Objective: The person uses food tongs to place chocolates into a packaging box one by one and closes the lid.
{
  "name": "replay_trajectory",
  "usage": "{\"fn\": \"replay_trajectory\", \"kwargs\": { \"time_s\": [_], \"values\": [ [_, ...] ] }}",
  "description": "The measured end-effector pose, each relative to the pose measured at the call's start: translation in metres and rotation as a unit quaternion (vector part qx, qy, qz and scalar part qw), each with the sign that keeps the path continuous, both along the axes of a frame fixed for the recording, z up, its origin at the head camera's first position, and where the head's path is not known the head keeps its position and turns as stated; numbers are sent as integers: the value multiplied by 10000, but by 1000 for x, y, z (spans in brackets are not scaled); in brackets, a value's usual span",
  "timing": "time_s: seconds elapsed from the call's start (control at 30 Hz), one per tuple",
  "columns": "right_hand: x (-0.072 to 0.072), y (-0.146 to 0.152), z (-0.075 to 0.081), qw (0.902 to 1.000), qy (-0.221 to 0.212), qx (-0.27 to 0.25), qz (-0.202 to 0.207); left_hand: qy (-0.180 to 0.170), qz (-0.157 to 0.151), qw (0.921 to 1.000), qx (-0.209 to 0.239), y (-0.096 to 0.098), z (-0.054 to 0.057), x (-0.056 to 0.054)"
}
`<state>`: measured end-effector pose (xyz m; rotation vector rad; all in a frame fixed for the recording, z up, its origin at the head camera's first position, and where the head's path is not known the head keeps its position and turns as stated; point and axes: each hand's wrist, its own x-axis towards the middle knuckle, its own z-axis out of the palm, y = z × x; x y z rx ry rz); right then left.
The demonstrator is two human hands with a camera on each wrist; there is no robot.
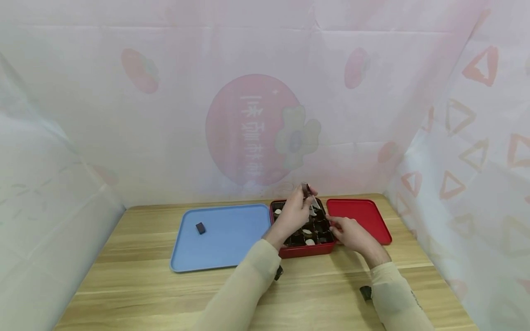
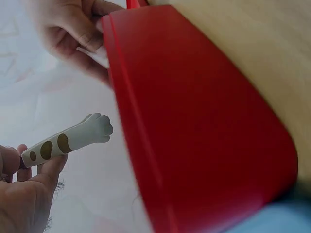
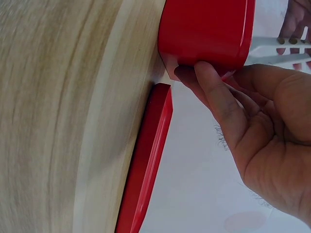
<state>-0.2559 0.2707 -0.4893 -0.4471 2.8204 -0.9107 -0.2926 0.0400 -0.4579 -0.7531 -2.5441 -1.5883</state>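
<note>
My left hand [image 1: 291, 214] is above the red box [image 1: 306, 252], holding white tongs [image 2: 68, 140] with brown spots and paw-shaped tips. In the head view the tongs point down into the box's far right part. Small dark and white pieces, like chocolates, sit in the box's black divided insert [image 1: 297, 240]. At the box's right side, my right hand [image 1: 349, 232] grips the wall near a corner. In the right wrist view its thumb presses the outer face and its index finger lies along the rim. The tong tips are partly hidden by my left hand.
A blue tray [image 1: 225, 250] lies left of the box, with one small dark block [image 1: 200, 228] on it. To the right is a red lid [image 1: 362, 220], flat on the wooden table [image 1: 136, 271]. Printed white cloth [image 1: 174, 138] hangs behind and at both sides.
</note>
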Motion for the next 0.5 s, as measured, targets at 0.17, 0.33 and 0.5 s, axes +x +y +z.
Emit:
{"fn": "replay_trajectory", "kwargs": {
  "time_s": [0.17,0.33,0.5],
  "values": [
    [1,-1,1,9999,93,53,10,54,80,10000,-25,-23,8,5],
    [2,-1,2,9999,84,63,29,18,214,9996,171,-51,13,9],
    [2,-1,2,10000,69,46,27,-94,325,9992,221,-80,15,13]
  ]
}}
